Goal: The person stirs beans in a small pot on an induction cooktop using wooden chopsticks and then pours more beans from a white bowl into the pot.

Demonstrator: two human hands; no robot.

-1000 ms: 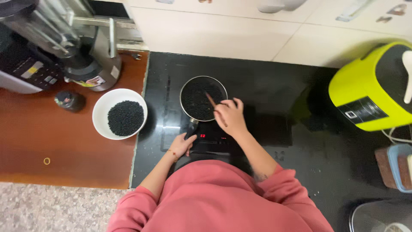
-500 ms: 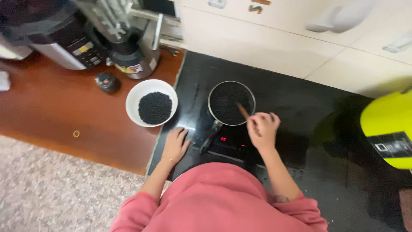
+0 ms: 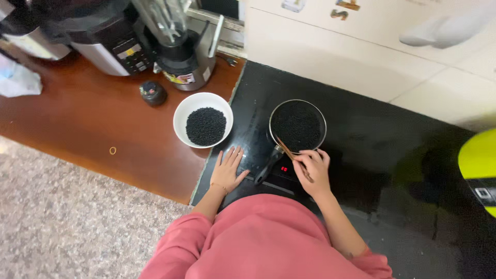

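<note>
Left hand [image 3: 227, 173] has shifted off the pan handle [image 3: 268, 165], now flat and empty on the cooktop [image 3: 372, 134]; right hand [image 3: 312, 168] still grips wooden stick [image 3: 290, 155] in the saucepan [image 3: 297, 125] of black beans.

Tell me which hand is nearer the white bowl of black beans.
Left. The left hand lies flat on the dark cooktop just below the white bowl, not touching it. The right hand holds a wooden utensil over the small pan, farther off.
</note>
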